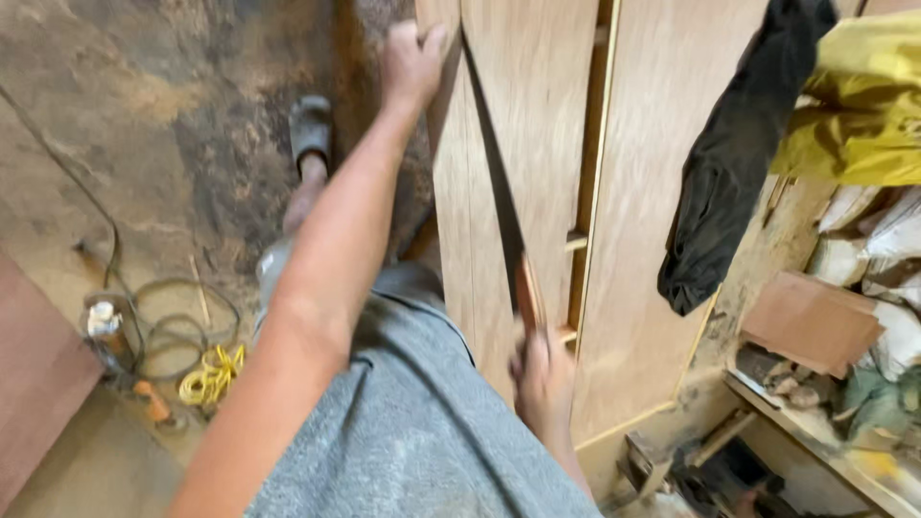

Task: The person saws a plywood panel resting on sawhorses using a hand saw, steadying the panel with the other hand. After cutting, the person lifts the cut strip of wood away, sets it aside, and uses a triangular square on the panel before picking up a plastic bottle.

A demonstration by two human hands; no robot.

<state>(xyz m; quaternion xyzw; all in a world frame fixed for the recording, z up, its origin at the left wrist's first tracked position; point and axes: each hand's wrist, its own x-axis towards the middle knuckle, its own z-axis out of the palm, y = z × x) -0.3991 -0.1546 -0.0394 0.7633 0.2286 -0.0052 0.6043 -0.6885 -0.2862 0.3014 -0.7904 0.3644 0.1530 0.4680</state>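
Against the upright plywood sheet (537, 144) we are sawing: our right hand (542, 379) is closed around the handle of the handsaw (499, 192), its blade running up the board's face along the cut. Our left hand (413, 58) clamps the panel's edge, steadying it. Judging by this, the next stroke needs a straight line. Cables (163, 336) coil on the floor; a black cloth (729, 163) hangs nearby.

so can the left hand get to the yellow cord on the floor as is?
Probably not. The left hand grips the plywood panel edge far ahead, while the yellow cord lies on the floor, low beside the leg.
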